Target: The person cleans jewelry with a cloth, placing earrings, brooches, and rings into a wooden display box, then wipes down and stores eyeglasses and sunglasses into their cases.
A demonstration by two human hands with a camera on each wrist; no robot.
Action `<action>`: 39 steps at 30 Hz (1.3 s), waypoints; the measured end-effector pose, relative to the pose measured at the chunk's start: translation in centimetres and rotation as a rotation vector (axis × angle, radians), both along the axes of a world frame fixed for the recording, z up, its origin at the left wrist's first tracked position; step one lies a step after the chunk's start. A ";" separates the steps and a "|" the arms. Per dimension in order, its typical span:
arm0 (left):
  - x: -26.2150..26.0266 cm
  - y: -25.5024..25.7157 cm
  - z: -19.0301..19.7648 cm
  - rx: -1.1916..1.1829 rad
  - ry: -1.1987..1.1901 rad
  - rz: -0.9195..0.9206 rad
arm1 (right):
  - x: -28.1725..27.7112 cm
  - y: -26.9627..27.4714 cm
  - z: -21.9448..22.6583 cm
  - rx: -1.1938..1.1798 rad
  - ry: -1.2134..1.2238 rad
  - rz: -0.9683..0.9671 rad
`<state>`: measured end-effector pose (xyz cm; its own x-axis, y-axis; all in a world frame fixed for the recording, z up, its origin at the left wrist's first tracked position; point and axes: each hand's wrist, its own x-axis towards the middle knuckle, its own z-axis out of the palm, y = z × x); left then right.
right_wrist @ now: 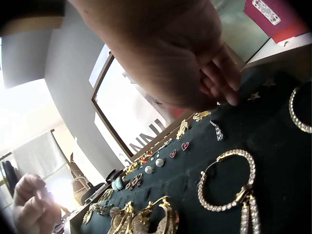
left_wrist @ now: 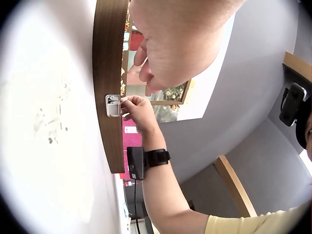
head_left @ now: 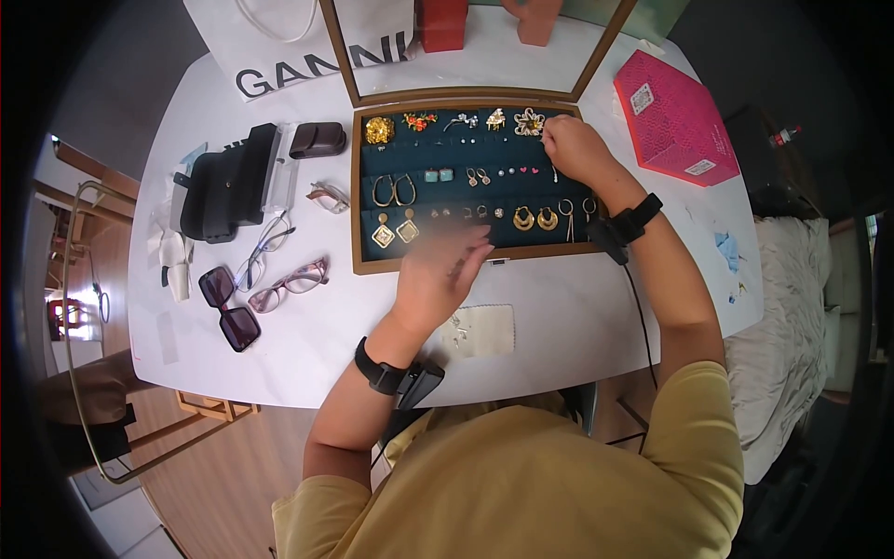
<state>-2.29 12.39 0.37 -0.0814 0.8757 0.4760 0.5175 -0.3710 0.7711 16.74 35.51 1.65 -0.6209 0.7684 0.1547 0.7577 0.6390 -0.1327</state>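
Observation:
A wooden jewelry box [head_left: 358, 149] with a dark green lining stands with its glass lid raised. My right hand [head_left: 579, 152] is at its upper right corner, fingers curled, close to a flower brooch [head_left: 529, 122]. In the right wrist view its fingertips are beside star-shaped earrings [right_wrist: 253, 96] and a sparkling drop earring [right_wrist: 217, 130]; I cannot tell if they pinch anything. My left hand [head_left: 436, 279] hovers over the box's front edge, fingers loosely bent and blurred, holding nothing visible. Gold hoop earrings [head_left: 547, 220] and diamond-shaped earrings [head_left: 407, 231] fill the front row.
A small beige cloth [head_left: 489, 331] with tiny jewelry pieces lies before the box. To the left are sunglasses [head_left: 230, 309], clear-framed glasses [head_left: 289, 284] and a black case [head_left: 222, 197]. A pink box [head_left: 675, 121] stands right; a white paper bag [head_left: 298, 47] is behind.

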 end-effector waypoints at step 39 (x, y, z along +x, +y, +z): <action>-1.8 -7.2 2.5 -0.415 0.432 -0.060 | -3.4 -22.4 -3.3 -0.400 0.380 0.511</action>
